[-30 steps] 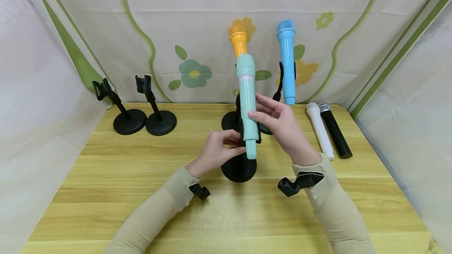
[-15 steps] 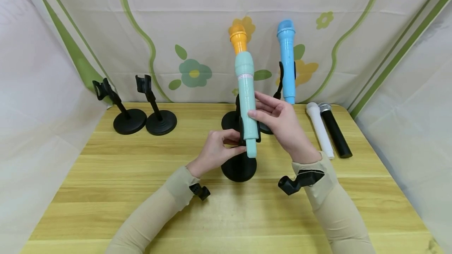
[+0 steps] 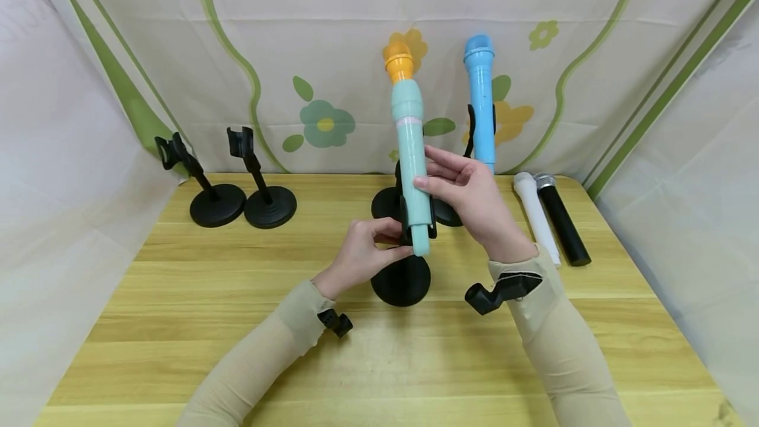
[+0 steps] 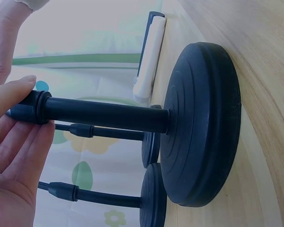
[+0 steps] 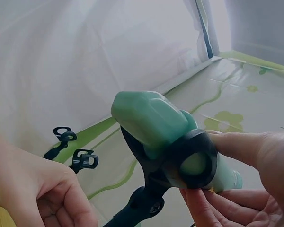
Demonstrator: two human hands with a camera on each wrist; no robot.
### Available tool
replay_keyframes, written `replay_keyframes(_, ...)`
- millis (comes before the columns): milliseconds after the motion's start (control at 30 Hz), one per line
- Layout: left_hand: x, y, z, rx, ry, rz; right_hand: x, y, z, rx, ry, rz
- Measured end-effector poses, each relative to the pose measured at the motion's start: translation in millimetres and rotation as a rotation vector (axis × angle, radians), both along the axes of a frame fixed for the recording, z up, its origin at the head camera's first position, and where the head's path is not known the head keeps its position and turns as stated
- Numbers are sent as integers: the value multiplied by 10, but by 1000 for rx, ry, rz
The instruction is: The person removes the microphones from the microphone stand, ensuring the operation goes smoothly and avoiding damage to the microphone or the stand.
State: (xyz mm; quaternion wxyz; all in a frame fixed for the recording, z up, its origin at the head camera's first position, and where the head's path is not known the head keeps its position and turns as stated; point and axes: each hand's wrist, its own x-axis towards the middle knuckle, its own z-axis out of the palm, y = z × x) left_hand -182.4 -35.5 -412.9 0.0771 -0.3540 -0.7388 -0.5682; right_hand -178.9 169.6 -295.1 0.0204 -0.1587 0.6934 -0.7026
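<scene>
A mint-green microphone [image 3: 412, 150] sits tilted in the black clip of the front microphone stand [image 3: 400, 282]. My right hand [image 3: 474, 199] pinches its body from the right, thumb on top and fingers behind. In the right wrist view the clip [image 5: 194, 161] wraps the microphone's lower body, and its blunt tail end sticks out beyond the clip. With thumb and fingers my left hand [image 3: 370, 252] grips the stand's neck just under the clip; in the left wrist view the round base [image 4: 199, 123] stands on the table.
Behind, an orange microphone [image 3: 398, 61] and a blue microphone [image 3: 481, 104] stand in black stands. Two stands without microphones [image 3: 218, 204] are at the back left. A white microphone [image 3: 536, 216] and a black microphone [image 3: 563, 226] lie at right. A patterned cloth wall closes the back.
The mint-green microphone has slid up through the clip, away from me, with my right hand moving along. The left hand stays on the stand's neck.
</scene>
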Motion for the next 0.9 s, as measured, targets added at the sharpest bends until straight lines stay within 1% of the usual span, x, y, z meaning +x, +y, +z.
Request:
replay_keyframes(200,-1,2,-4,13,4,-5,-54,-4,26,-28,-4,-1)
replay_keyframes(433,3,15,2,25,-9,-4,-104,-28,73,-47,10,-39)
replay_keyframes(733,2,15,-8,22,-7,-3,-116,-48,134,-100,18,-64)
replay_keyframes(900,5,19,-12,24,-9,-2,-162,-52,202,-169,30,-137)
